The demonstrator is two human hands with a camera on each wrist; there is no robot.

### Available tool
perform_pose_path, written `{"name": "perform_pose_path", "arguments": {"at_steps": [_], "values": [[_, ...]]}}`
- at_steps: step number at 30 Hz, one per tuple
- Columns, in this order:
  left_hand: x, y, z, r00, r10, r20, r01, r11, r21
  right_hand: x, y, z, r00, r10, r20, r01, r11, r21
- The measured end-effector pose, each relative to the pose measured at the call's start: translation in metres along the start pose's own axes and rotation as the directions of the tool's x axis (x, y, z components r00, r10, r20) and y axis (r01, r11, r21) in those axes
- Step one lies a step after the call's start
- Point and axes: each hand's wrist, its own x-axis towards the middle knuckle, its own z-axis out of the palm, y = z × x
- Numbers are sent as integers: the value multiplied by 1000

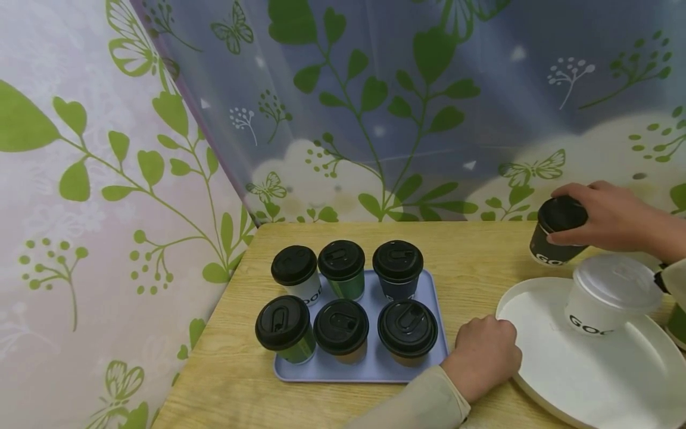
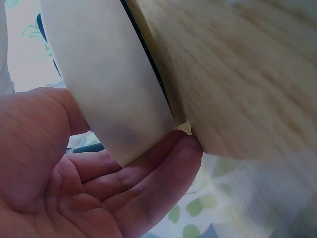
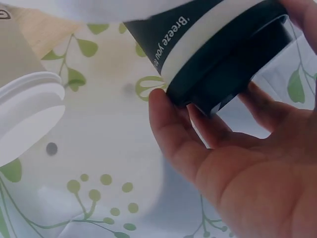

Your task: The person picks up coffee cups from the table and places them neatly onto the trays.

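Note:
At the back right in the head view, my right hand [image 1: 616, 220] grips a dark paper coffee cup [image 1: 548, 247] by its black lid, just behind a white round tray [image 1: 568, 375]. The right wrist view shows the fingers spread round that black lid [image 3: 223, 69] and a pale band on the cup below it. My left hand [image 1: 485, 354] holds the left rim of the round tray. Seen from the left wrist, the thumb and fingers take in the tray's white wall [image 2: 109, 74]. A white cup [image 1: 595, 316] with a translucent lid stands on this tray.
To the left, a lavender rectangular tray [image 1: 370, 375] carries several lidded cups, among them a green one [image 1: 348, 286], in two rows. Part of another green cup [image 1: 677, 325] shows at the right edge. A patterned cloth [image 1: 343, 149] hangs behind the wooden table [image 1: 214, 369].

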Motion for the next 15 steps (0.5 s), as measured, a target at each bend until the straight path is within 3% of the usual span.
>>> {"name": "perform_pose_path", "arguments": {"at_steps": [15], "values": [[0, -1, 0, 1000, 1, 8, -1, 1000, -11, -4, -19, -7, 999, -39, -24, 40, 999, 14]]}}
